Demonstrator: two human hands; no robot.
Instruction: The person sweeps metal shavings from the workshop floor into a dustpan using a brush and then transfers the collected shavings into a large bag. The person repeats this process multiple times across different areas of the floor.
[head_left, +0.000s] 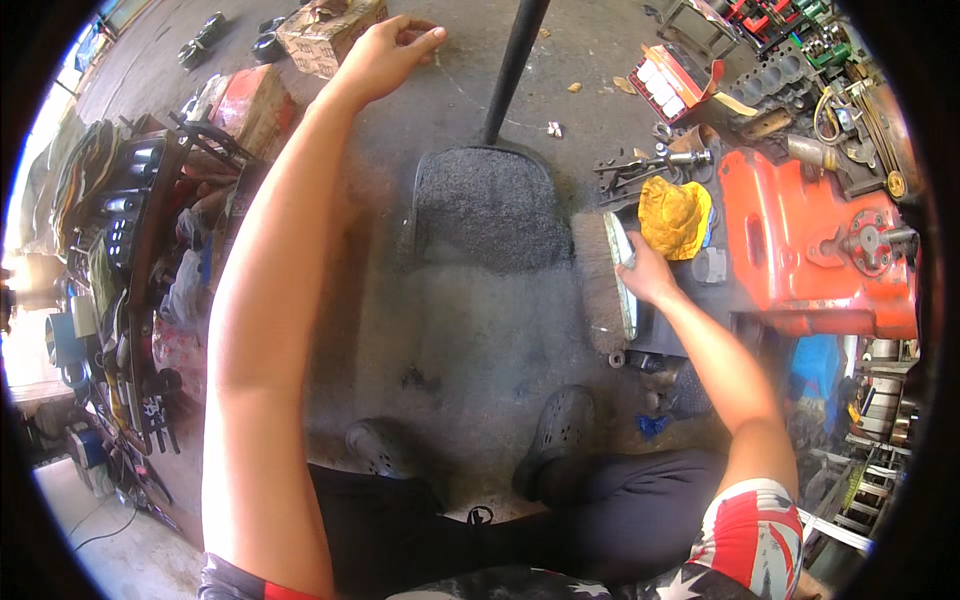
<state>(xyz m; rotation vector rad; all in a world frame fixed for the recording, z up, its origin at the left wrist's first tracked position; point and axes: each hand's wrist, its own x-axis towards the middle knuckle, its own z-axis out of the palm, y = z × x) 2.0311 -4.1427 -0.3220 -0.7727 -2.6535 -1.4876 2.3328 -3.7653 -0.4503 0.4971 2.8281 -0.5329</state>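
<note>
A big orange-red metal casing (770, 235) fills the right of the frame; at upper centre, a long-handled dustpan (478, 149) holds dark, grainy material (485, 210); just right of centre is a brush (603, 285), its bristles close beside the dustpan; the left hand (390, 58), upper left of centre, is raised, fingers loosely spread; right of the brush lies a crumpled yellow bundle (674, 216); the right hand (648, 272) is clamped on the brush's back.

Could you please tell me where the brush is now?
In the head view, the brush is right of centre, in the right hand, between the long-handled dustpan and the crumpled yellow item.
</note>
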